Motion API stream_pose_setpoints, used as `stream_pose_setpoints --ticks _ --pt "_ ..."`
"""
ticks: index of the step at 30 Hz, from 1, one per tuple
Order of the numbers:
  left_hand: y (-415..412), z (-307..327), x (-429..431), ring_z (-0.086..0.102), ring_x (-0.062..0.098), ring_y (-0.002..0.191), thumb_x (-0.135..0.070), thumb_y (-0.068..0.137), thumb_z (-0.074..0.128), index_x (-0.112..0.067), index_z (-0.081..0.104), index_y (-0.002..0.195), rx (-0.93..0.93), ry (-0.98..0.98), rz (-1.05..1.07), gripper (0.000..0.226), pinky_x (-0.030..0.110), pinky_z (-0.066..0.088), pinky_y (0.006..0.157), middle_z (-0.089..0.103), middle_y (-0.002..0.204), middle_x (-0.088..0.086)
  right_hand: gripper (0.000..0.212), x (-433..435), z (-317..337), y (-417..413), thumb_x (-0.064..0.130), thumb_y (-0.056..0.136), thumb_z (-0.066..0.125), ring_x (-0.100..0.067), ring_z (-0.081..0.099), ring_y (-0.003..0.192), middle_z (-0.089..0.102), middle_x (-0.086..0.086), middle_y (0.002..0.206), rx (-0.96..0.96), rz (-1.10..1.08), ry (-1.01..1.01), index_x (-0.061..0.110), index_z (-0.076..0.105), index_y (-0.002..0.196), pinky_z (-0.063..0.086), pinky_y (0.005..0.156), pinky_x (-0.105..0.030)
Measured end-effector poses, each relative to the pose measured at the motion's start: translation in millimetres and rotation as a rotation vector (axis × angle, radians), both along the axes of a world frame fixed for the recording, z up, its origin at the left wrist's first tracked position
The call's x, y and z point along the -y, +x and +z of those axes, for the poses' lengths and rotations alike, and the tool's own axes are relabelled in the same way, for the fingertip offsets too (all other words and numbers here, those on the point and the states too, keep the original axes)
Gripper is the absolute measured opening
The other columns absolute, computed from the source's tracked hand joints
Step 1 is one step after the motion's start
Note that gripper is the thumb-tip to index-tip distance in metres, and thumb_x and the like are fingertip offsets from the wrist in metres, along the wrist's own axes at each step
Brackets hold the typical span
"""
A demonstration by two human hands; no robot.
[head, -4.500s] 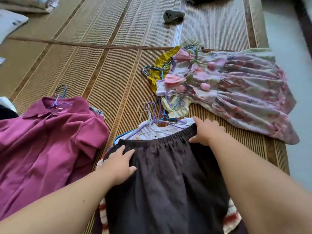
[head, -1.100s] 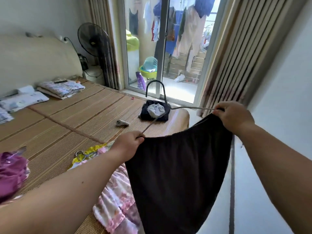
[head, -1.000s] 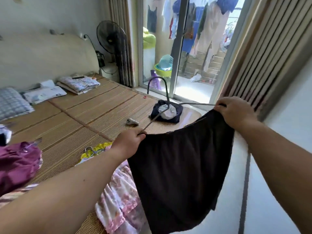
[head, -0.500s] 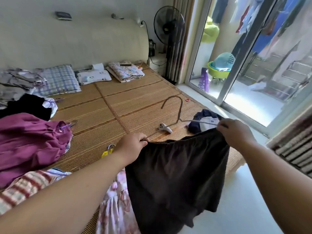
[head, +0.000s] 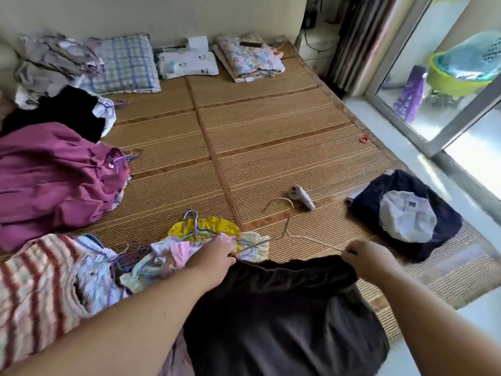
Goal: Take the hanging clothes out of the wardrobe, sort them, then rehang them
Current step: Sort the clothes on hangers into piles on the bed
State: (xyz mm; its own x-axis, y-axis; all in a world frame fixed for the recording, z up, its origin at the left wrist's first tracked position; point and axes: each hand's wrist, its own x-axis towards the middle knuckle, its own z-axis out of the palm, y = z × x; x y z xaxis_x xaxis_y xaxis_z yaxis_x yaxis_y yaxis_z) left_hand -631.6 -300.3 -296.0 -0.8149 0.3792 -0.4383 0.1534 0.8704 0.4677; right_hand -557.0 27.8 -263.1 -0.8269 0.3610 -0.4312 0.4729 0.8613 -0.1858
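while the bamboo mat (head: 271, 137) spreads below, the dark skirt (head: 284, 316) hangs over its near edge, with a magenta shirt (head: 54, 172) lying on the mat at left. left hand (head: 214, 256) and right hand (head: 366, 259) each grip a waistband end, fingers curled, pinching the wire hanger (head: 289, 222) arms too.

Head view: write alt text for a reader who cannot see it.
The left hand and right hand hold a dark garment by its waistband on a wire hanger above a woven mat. A magenta shirt lies left, a navy bundle right.
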Motion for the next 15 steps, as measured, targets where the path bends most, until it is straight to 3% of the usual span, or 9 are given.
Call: stream_pose_setpoints --ticks 2,6,11,13,15 --pt "-6.9 -14.0 0.7 0.048 0.026 0.124 -0.029 0.094 0.050 -0.026 0.050 0.129 0.044 -0.077 0.046 0.035 0.029 0.039 0.090 0.047 0.142 0.004 0.014 -3.3 -17.4 -26.5 0.040 0.088 0.056 -0.016 0.053 0.073 0.060 0.005 0.078 0.030 0.031 -0.049 0.029 0.059 0.080 0.038 0.061 -0.026" --pt "-22.3 -40.8 -0.3 0.058 0.019 0.095 -0.031 0.096 0.046 -0.024 0.055 0.121 0.093 -0.112 0.194 0.028 0.028 0.041 0.076 0.064 0.113 0.002 0.022 -5.1 -54.8 -74.9 0.044 0.087 0.054 -0.019 0.056 0.079 0.064 0.003 0.085 0.118 0.174 -0.061 0.025 0.062 0.085 0.040 0.063 -0.027" --pt "-55.6 -70.2 -28.8 0.060 0.022 0.100 -0.029 0.094 0.044 -0.028 0.059 0.113 0.012 -0.216 0.219 0.025 0.028 0.045 0.078 0.065 0.110 0.000 0.019 -20.9 -101.1 -124.2 0.039 0.090 0.051 -0.021 0.059 0.082 0.063 0.003 0.083 0.139 0.210 -0.124 0.025 0.063 0.090 0.038 0.062 -0.028" --pt "-61.0 -82.5 -32.7 0.059 0.022 0.103 -0.032 0.094 0.044 -0.030 0.058 0.117 0.008 -0.230 0.264 0.027 0.027 0.042 0.076 0.064 0.114 -0.001 0.022 -21.9 -118.9 -134.9 0.034 0.093 0.049 -0.024 0.059 0.098 0.066 -0.002 0.103 0.163 0.238 -0.149 0.025 0.062 0.108 0.041 0.071 -0.028" --pt "-57.5 -90.7 -35.2 0.055 0.021 0.114 -0.034 0.092 0.048 -0.034 0.049 0.131 0.022 -0.194 0.337 0.039 0.028 0.040 0.082 0.057 0.129 -0.004 0.043 -21.0 -132.7 -137.9 0.030 0.094 0.050 -0.026 0.054 0.116 0.057 -0.006 0.129 0.189 0.221 -0.201 0.024 0.046 0.136 0.041 0.085 -0.027"
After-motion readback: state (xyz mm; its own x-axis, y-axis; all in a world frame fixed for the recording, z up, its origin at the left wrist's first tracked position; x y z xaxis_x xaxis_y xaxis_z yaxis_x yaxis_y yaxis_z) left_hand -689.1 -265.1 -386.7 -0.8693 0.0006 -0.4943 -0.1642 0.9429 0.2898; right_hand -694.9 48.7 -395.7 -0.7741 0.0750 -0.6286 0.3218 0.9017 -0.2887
